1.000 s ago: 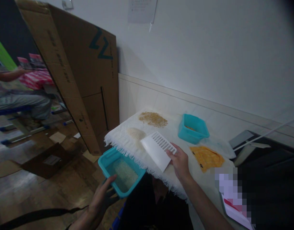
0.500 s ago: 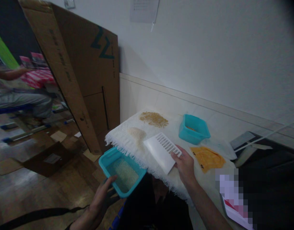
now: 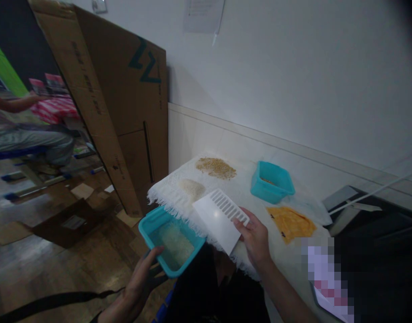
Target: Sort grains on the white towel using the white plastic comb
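Scraper (image 3: 219,217), one; teal tubs (image 3: 148,225), two (rice (image 3: 174,243), seemingly)

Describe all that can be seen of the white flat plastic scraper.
The white flat plastic scraper is a rectangular sheet with a row of narrow slots along its far edge. It is tilted, lower corner over the white fringed cloth, near the teal plastic tub. The right hand pinches its right side.

A plain white wall (image 3: 293,67) fills the far side, a paper sheet (image 3: 204,15) pinned high. A tall brown cardboard panel (image 3: 125,103) leans at left, over glossy wooden floor (image 3: 41,255).
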`<state>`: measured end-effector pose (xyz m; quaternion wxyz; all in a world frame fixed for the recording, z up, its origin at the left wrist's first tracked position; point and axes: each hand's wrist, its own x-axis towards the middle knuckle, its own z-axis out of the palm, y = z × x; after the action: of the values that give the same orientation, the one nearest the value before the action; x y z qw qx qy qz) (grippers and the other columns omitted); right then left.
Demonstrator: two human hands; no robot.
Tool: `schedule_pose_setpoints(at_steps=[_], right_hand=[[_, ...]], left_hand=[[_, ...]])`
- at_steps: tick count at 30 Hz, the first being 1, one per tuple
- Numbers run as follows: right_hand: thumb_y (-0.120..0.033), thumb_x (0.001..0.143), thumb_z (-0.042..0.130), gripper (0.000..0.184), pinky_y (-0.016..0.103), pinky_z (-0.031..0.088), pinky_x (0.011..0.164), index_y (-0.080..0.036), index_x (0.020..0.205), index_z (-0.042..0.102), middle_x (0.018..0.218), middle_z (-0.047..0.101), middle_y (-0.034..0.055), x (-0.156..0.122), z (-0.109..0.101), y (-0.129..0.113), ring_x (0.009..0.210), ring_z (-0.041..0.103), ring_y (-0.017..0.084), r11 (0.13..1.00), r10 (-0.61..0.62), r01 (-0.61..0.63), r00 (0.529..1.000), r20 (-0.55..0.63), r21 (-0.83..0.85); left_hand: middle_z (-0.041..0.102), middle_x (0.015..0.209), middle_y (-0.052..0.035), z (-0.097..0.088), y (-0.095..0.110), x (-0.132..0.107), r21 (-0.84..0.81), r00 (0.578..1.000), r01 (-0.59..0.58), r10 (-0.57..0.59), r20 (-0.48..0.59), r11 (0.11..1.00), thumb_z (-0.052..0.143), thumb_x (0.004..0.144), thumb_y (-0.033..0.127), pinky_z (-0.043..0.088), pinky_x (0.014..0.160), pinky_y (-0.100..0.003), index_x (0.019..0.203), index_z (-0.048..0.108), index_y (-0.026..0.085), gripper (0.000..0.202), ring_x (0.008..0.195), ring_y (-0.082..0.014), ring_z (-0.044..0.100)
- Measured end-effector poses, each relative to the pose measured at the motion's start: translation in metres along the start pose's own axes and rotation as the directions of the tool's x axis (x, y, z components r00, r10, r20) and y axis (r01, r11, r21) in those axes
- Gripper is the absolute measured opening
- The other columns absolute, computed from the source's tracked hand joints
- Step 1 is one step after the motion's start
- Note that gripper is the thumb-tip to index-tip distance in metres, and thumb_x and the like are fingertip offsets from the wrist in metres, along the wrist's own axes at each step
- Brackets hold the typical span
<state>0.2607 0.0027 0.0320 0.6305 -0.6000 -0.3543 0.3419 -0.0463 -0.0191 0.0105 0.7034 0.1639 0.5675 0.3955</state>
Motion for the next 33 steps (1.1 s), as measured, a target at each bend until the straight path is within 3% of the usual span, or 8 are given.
schedule_pose_setpoints(at_steps=[3,6,12,19,25,29,33], right_hand=[[-0.055,0.063,0.089,0.074,0.044,0.065,0.074,-0.017,0.124,0.071,0.094,0.082,0.0105,0.028,-0.013,0.000,0.084,0.079,0.033,0.992,-0.110,0.101,0.988,-0.113,-0.078],[-0.054,0.064,0.087,0.067,0.045,0.065,0.077,-0.017,0.119,0.073,0.097,0.082,0.0117,0.040,-0.011,0.008,0.088,0.078,0.033,0.984,-0.148,0.134,0.983,-0.113,-0.120],[-0.052,0.068,0.086,0.064,0.045,0.065,0.074,-0.017,0.120,0.072,0.100,0.082,0.0121,0.019,0.010,0.019,0.089,0.078,0.033,0.997,-0.058,0.057,0.998,-0.013,-0.057],[-0.052,0.066,0.088,0.064,0.044,0.065,0.075,-0.018,0.117,0.072,0.099,0.083,0.0110,0.016,0.013,0.012,0.089,0.079,0.032,0.996,-0.072,0.071,0.997,-0.021,-0.051],[-0.052,0.067,0.087,0.064,0.040,0.064,0.067,-0.018,0.119,0.071,0.092,0.083,0.0097,0.003,0.031,0.012,0.077,0.079,0.030,1.000,-0.018,0.019,0.997,0.076,-0.012],[-0.053,0.065,0.089,0.067,0.039,0.064,0.065,-0.017,0.119,0.071,0.093,0.083,0.0106,-0.003,0.033,0.010,0.077,0.079,0.030,1.000,-0.020,0.021,0.999,0.048,-0.015],[-0.053,0.067,0.089,0.067,0.039,0.064,0.065,-0.017,0.120,0.071,0.092,0.083,0.0102,-0.007,0.031,0.007,0.075,0.078,0.030,1.000,0.005,-0.005,0.994,0.106,0.006]], left_hand=[[0.078,0.109,-0.0175,0.000,0.001,0.001,0.001,1.000,0.005,-0.005,-0.001,1.000,0.080,0.074,0.052,0.059,0.083,-0.045,0.131,0.062,0.015,0.070,0.089,-0.0333,0.078],[0.078,0.104,-0.0155,0.001,0.003,0.003,0.003,1.000,0.011,-0.011,-0.009,1.000,0.077,0.080,0.048,0.059,0.080,-0.043,0.131,0.062,0.015,0.062,0.077,-0.0285,0.077],[0.077,0.102,-0.0122,-0.003,0.007,0.002,-0.004,1.000,-0.016,0.016,-0.018,1.000,0.074,0.086,0.043,0.060,0.075,-0.040,0.127,0.061,0.017,0.050,0.077,-0.0265,0.076],[0.077,0.115,-0.0163,-0.009,0.007,0.006,-0.033,1.000,-0.030,0.030,0.006,0.999,0.079,0.081,0.044,0.062,0.073,-0.041,0.125,0.061,0.016,0.055,0.086,-0.0302,0.078],[0.074,0.118,-0.0182,-0.009,0.007,0.007,-0.002,1.000,-0.015,0.015,-0.019,1.000,0.074,0.085,0.042,0.062,0.073,-0.040,0.124,0.061,0.014,0.050,0.092,-0.0312,0.077],[0.071,0.126,-0.0180,-0.011,0.008,0.008,0.004,1.000,-0.008,0.008,-0.014,1.000,0.071,0.089,0.044,0.061,0.072,-0.039,0.128,0.059,0.015,0.050,0.090,-0.0285,0.076],[0.070,0.125,-0.0172,-0.013,0.007,0.009,0.007,1.000,-0.004,0.004,0.015,1.000,0.070,0.089,0.045,0.061,0.074,-0.038,0.130,0.058,0.015,0.052,0.088,-0.0272,0.076]])
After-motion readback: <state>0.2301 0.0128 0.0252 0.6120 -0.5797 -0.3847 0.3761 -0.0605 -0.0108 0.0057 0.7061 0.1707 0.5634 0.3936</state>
